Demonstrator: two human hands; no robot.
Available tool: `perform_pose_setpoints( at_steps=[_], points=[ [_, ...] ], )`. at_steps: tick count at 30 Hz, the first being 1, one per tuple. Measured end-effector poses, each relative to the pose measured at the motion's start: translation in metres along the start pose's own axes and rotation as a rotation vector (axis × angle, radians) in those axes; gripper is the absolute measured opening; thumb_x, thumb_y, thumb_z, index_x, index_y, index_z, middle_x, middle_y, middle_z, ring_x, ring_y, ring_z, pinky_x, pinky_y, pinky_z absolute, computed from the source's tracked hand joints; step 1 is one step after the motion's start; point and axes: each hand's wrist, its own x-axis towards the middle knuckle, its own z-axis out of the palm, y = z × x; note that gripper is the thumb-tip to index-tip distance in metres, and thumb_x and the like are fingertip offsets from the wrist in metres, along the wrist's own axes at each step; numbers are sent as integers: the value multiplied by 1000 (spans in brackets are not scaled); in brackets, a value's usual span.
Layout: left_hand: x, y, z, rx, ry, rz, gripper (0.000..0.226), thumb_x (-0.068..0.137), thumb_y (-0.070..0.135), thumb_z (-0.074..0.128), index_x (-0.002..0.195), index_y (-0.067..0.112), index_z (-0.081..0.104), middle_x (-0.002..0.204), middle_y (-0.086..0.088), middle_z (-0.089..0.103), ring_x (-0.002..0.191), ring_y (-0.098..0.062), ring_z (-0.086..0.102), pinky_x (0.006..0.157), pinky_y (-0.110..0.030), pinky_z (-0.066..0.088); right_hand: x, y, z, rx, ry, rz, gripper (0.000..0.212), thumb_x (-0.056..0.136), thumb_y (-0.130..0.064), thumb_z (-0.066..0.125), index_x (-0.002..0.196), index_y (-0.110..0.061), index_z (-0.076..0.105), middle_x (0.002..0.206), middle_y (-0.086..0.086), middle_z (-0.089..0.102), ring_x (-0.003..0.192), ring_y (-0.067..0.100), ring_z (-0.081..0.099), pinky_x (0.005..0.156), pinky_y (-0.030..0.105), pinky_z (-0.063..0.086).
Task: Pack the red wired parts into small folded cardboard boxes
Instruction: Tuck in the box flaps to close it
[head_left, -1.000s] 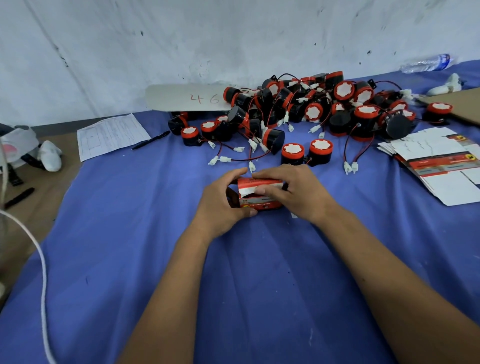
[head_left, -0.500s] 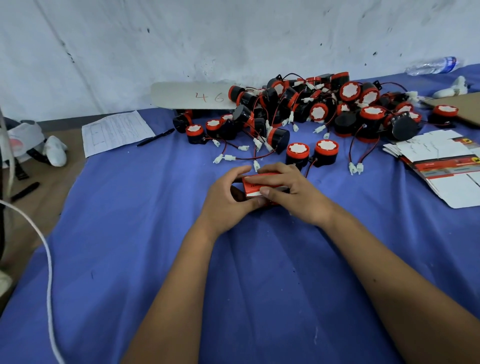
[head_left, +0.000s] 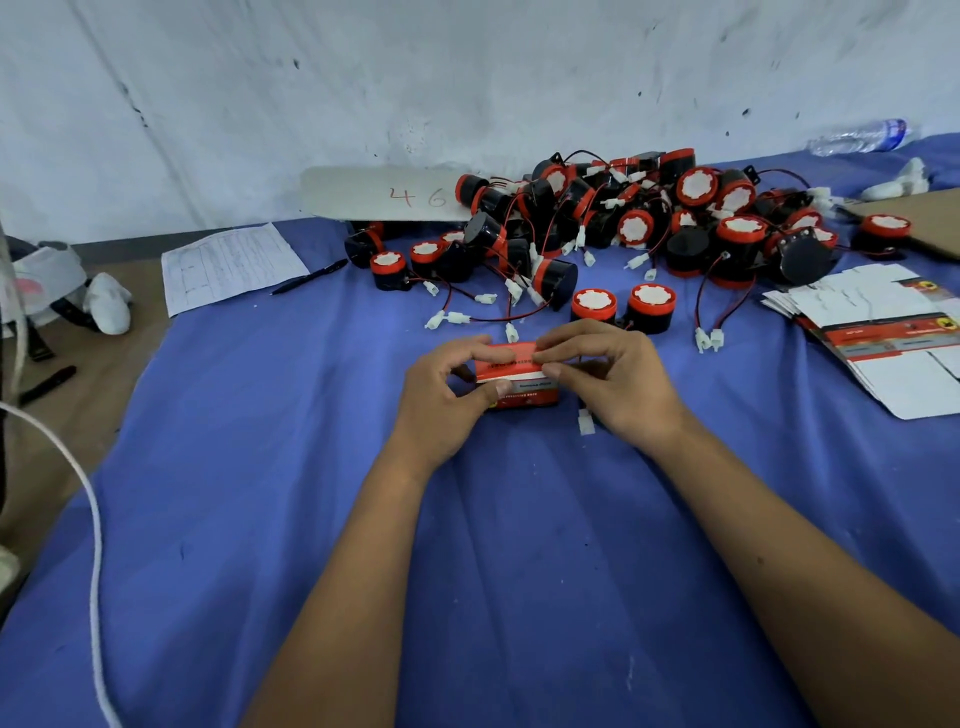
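Observation:
A small red and white cardboard box (head_left: 517, 376) sits on the blue cloth (head_left: 363, 519) at the centre. My left hand (head_left: 441, 400) grips its left end, thumb on the front face. My right hand (head_left: 618, 379) pinches the top flap with thumb and fingers. A white wire connector (head_left: 585, 421) sticks out below my right hand. Behind the box lies a pile of red and black wired parts (head_left: 639, 228); two of them (head_left: 623, 306) stand upright just beyond my fingers.
Flat unfolded box blanks (head_left: 883, 332) lie stacked at the right. A printed sheet (head_left: 228, 265) and a pen (head_left: 309, 278) lie at the back left. A white card marked 46 (head_left: 384, 195) leans by the wall. A white cable (head_left: 93, 545) crosses the left edge.
The box has turned in my hands, and its red top flap now faces up. My right fingers have moved onto that flap. The camera view has shifted slightly.

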Motion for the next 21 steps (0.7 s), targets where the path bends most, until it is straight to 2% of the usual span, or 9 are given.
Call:
perform_pose_setpoints(
  at_steps=[1, 3, 7, 12, 15, 18, 21],
  points=[
    [0, 1, 1, 56, 12, 16, 32, 84, 1, 81, 109, 20, 77, 135, -3, 66, 124, -24, 60, 103, -42, 51, 0, 1, -1, -46, -2, -37, 12, 89, -5, 75, 97, -11, 81, 109, -1, 71, 106, 10, 66, 85, 33, 59],
    [-1, 4, 2, 149, 39, 83, 33, 84, 0, 80, 112, 17, 79, 139, -2, 64, 133, -22, 54, 109, -38, 47, 0, 1, 0, -180, -2, -132, 12, 88, -7, 76, 97, -14, 80, 106, -3, 72, 105, 12, 65, 82, 33, 58],
    [-4, 3, 4, 219, 47, 178, 32, 84, -3, 79, 112, 10, 79, 125, -4, 73, 126, -26, 61, 109, -46, 48, 0, 2, 0, -324, -2, -257, 13, 86, -9, 78, 99, -13, 81, 105, -3, 73, 104, 15, 62, 87, 33, 54],
    [-4, 4, 9, 346, 69, 190, 30, 86, 3, 79, 115, 11, 79, 128, -4, 72, 138, -28, 53, 115, -34, 40, -3, 3, -4, -363, -39, -265, 20, 80, -13, 84, 100, -14, 80, 110, -3, 71, 106, 16, 56, 91, 30, 49],
    [-7, 3, 12, 395, 70, 215, 28, 87, 1, 77, 114, 9, 79, 129, -6, 72, 138, -32, 52, 115, -38, 41, -2, 0, 0, -431, -29, -293, 15, 78, -19, 86, 89, -13, 79, 106, -2, 70, 105, 20, 56, 91, 33, 48],
    [-9, 1, 12, 361, 60, 200, 30, 85, 4, 80, 114, 10, 79, 130, -9, 71, 134, -32, 56, 113, -45, 45, -2, -1, 6, -475, -11, -332, 12, 79, -15, 85, 85, -9, 76, 103, 1, 71, 102, 24, 60, 88, 37, 52],
    [-7, 1, 12, 251, 102, 130, 25, 82, 6, 84, 107, 11, 81, 134, -9, 68, 134, -24, 57, 115, -34, 43, -3, -1, 9, -465, -27, -299, 9, 82, -11, 82, 88, -8, 75, 105, 2, 72, 99, 24, 64, 83, 43, 55]
  ],
)
